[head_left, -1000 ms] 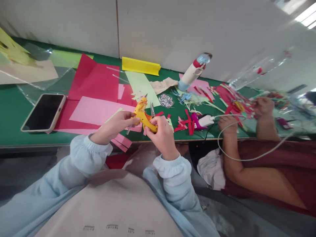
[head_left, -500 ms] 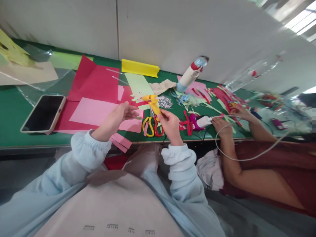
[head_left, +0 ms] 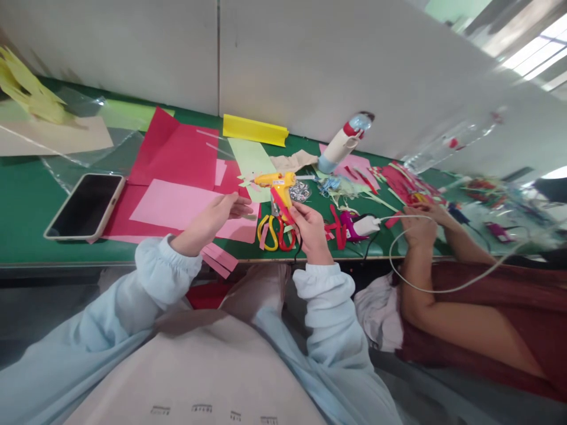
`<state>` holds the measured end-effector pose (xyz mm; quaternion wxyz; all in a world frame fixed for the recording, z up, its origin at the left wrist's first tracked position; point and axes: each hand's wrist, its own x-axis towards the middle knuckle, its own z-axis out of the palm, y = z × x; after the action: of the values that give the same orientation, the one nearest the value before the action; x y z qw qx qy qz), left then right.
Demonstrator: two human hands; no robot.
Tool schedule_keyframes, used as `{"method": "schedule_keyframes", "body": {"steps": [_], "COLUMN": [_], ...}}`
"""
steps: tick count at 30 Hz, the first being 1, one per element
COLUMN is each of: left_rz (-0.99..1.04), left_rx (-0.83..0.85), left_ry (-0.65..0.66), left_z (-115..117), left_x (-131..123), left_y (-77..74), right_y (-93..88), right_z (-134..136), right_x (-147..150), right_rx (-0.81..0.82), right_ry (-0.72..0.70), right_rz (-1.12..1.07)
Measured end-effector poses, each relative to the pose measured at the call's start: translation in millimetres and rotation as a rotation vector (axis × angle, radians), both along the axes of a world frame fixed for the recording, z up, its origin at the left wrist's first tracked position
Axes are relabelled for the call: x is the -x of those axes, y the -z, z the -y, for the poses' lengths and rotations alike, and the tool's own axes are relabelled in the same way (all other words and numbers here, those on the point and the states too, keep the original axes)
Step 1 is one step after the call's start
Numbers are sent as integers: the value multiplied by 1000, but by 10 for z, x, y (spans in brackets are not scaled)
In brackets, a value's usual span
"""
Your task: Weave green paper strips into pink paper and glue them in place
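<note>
My right hand [head_left: 310, 230] is wrapped round the handle of a yellow hot glue gun [head_left: 275, 180]. Its nozzle points left, and a clear glue stick shows at its back end. A red piece runs along the front of the handle. My left hand [head_left: 224, 213] hovers above pink paper [head_left: 166, 203], fingers loosely stretched; a small pale green bit shows by its fingertips, and whether it is held I cannot tell. Under the glue gun lie scissors with yellow and red handles [head_left: 271, 243]. Behind it is a round heap of small silvery pieces [head_left: 301, 192].
A phone [head_left: 84, 206] lies left on the green table, beside red paper [head_left: 177, 153]. Folded yellow paper [head_left: 254, 130] and a bottle [head_left: 343, 144] stand at the back. Right are a purple device [head_left: 352, 229], a white cable [head_left: 401, 277] and a co-worker's hands [head_left: 419, 227].
My right hand has turned the glue gun so its nozzle lies nearly level, with more of its side showing. The left hand has barely moved. The view has shifted slightly.
</note>
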<state>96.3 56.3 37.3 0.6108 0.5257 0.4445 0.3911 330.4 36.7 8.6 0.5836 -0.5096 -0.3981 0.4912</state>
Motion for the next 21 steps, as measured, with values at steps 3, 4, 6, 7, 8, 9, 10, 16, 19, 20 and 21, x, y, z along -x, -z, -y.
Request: {"method": "schedule_keyframes", "body": {"steps": [3,4,6,7,8,9,10,16,19,20,21], "left_rz": [-17,-27,-48,-59,-72,-89,-115,-646,-880,-914,-928], "left_rx": [8,14,23,21,14,-1,-24,-381,-591,-660,-698], "left_ry": [7,10,22,28,35,43,52,180,251,294,324], "left_z": [17,20,16,9,0,-10,-19,-15,34,53,74], "left_x": [-7,-14,-33,-43,-51,-57,-57,7,-2,-19,-41], "left_y": [-50,-65,-88,-93,-94,-89,-79,70,166,194,219], "right_y": [-2,-2,-3,-2,-1,0,1,3,-4,-6,-9], "right_z": [9,12,17,19,20,21,23,51,77,88,100], "right_x": [22,30,43,47,48,47,44,15,9,6,3], "right_rx": [6,5,2,1,-1,-1,-1,11,32,33,33], "right_ry": [-29,-32,-33,-33,-31,-29,-27,-6,-5,-4,-5], "right_rz": [20,27,35,39,45,54,63,-3,-70,-80,-85]}}
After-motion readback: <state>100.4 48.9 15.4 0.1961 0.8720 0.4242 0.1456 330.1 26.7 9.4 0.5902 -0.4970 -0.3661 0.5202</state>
